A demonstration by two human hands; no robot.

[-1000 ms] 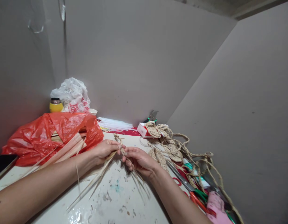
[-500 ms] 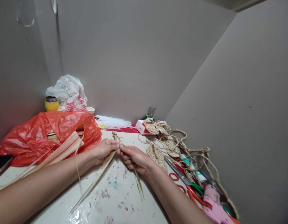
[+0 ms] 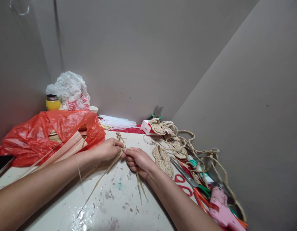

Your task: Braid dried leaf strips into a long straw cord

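Both hands meet over the middle of the white table (image 3: 110, 199). My left hand (image 3: 111, 149) pinches the near end of a short braided straw cord (image 3: 119, 137), and a long loose strand trails from it toward the lower left. Pressed close beside it, my right hand (image 3: 136, 160) has thumb and forefinger closed on the same straw, its other fingers curled. Thin strands (image 3: 140, 186) hang below the right palm. The exact crossing of the strands is hidden by the fingertips.
At left lie a red plastic bag (image 3: 30, 138) with flat straw strips (image 3: 69, 147) and a dark device (image 3: 1, 165). White sticks (image 3: 117, 122) lie at the back. To the right are coiled cords (image 3: 162, 160), scissors (image 3: 186, 175) and a pink glue gun (image 3: 220, 205).
The strand trailing from my left hand looks thinner, and the strands below my right hand have spread apart. My left fingers have shifted slightly. The whole view has moved a little.
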